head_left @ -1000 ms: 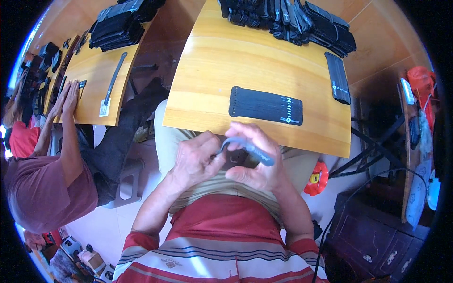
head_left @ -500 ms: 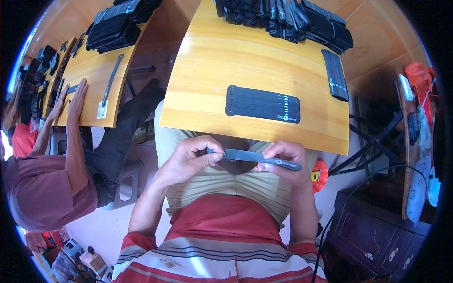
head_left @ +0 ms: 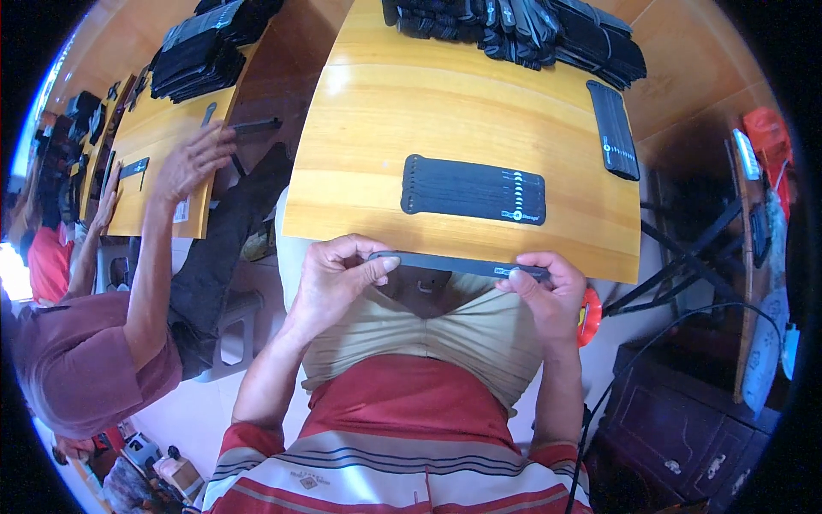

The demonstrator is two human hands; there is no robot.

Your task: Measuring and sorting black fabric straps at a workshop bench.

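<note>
Just off the table's near edge, a flat black strap (head_left: 445,264) with a small white print is stretched level between my hands. My left hand (head_left: 336,278) pinches its left end between thumb and fingers. At the printed right end, my right hand (head_left: 552,295) grips it the same way, thumb on top. On the table beyond lies a neat stack of similar black straps (head_left: 462,188), their rounded ends fanned in a row at the left and white marks lined up at the right.
A second strap stack (head_left: 613,128) lies along the right side of the wooden table (head_left: 360,128). Bundles of black straps (head_left: 514,34) fill its far edge. To the left, a co-worker's hand (head_left: 195,158) reaches over another table. A dark cabinet (head_left: 685,428) stands at the lower right.
My right hand has slid outward to the strap's right end, and the strap has come up nearer the table edge. The co-worker's one hand has lifted and moved right.
</note>
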